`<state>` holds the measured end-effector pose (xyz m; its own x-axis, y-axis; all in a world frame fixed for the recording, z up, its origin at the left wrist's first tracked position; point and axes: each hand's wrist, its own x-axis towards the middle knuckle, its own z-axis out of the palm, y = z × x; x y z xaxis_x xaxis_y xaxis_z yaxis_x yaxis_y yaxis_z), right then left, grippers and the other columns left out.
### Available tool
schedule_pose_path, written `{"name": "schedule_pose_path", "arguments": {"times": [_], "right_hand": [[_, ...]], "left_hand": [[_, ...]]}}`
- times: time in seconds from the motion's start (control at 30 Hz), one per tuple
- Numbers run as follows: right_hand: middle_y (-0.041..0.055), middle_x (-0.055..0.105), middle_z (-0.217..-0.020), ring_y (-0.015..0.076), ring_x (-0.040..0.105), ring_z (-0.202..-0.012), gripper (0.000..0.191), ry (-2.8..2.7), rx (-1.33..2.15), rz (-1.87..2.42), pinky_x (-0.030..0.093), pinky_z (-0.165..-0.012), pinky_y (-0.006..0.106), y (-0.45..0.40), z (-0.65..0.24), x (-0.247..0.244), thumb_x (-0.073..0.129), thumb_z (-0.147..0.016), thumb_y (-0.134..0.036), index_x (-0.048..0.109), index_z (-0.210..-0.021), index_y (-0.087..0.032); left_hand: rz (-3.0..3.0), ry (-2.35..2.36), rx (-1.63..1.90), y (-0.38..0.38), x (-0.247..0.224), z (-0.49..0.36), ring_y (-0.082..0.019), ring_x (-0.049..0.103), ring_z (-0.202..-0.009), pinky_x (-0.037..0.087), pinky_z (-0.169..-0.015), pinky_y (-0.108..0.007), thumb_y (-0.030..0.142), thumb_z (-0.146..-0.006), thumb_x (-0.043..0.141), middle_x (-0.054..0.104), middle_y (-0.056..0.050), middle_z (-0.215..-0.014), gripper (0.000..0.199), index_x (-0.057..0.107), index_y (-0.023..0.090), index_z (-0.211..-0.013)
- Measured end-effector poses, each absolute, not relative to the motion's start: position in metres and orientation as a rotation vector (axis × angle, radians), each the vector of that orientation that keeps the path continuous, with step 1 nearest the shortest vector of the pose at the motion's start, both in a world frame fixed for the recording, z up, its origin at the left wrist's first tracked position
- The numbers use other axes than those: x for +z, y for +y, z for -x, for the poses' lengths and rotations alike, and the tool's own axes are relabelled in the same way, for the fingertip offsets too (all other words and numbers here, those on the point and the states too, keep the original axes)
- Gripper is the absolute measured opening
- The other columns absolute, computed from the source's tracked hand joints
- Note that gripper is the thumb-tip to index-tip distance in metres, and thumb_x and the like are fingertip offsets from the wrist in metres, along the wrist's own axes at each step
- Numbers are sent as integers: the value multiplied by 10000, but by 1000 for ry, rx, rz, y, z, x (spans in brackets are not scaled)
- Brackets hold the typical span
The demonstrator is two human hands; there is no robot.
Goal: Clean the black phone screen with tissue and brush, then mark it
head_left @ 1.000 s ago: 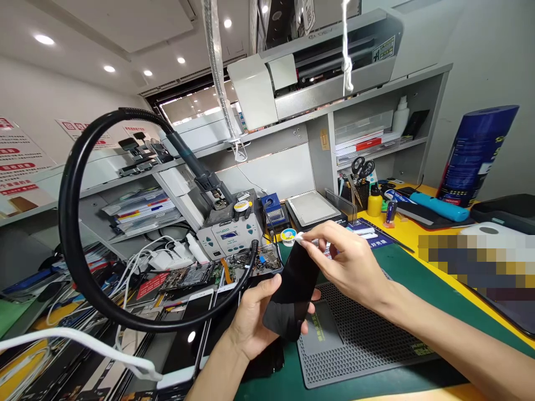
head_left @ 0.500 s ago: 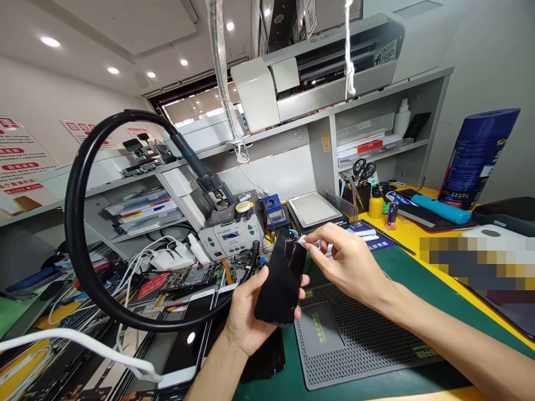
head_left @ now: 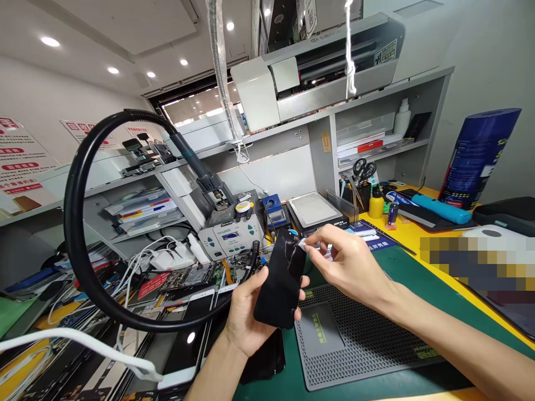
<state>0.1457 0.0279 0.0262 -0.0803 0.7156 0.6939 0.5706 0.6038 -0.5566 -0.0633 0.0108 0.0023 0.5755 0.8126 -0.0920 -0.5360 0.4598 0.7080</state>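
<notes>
A black smartphone point(head_left: 279, 287) lies tilted in my left hand point(head_left: 247, 312), thumb along one side and fingertips around the other. Its glossy dark face points towards me, with thin light lines or reflections near the top. At its upper right edge, my right hand point(head_left: 340, 259) pinches a small white piece point(head_left: 301, 243), perhaps tissue or film, between thumb and fingertips. The white piece appears to touch the phone's edge. Beneath my hands are a green work mat point(head_left: 401, 267) and a grey perforated mat point(head_left: 359, 340).
A thick black hose point(head_left: 71, 223) loops up on the left from a grey soldering station point(head_left: 229, 236). Phones and circuit boards point(head_left: 190, 277) crowd the left side. A yellow bottle point(head_left: 375, 204), scissors point(head_left: 363, 171) and a tall blue can point(head_left: 478, 159) stand at the right.
The phone's lower end has tipped slightly in my left hand. My right fingers have shifted very little at its upper edge, and less of the white piece shows.
</notes>
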Motion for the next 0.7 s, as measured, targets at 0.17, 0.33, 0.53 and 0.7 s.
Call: {"name": "schedule_pose_path", "arguments": {"times": [0.17,0.33,0.53,0.7], "right_hand": [[25,683,-816,135,574,-660,90,-1783,175,949,423,-597,259,27,-146,26,619,-852,-105,665,-866,-180],[38,680,-827,139,580,-685,98,-1794,179,849,438,-615,262,26,-146,28,607,-879,-104,672,-901,-175],[45,683,-840,146,580,-685,115,-1791,202,797,454,-615,272,25,-144,28,600,-890,-109,672,-928,-190],[48,682,-866,148,607,-756,131,-1826,263,734,463,-661,265,25,-143,25,591,-899,-99,674,-954,-184]], "left_hand": [[-695,490,837,10,1,62,-269,671,-893,541,-685,-366,408,-941,462,668,-278,-1148,537,588,18,-1288],[-774,567,806,8,-2,58,-277,674,-893,552,-678,-375,375,-949,449,672,-276,-1136,494,617,11,-1239],[-804,571,794,8,-3,56,-273,675,-886,558,-668,-372,364,-946,455,682,-264,-1117,472,635,18,-1211],[-817,564,790,7,-2,56,-267,668,-888,554,-687,-375,350,-956,441,681,-251,-1114,457,637,24,-1209]]}}
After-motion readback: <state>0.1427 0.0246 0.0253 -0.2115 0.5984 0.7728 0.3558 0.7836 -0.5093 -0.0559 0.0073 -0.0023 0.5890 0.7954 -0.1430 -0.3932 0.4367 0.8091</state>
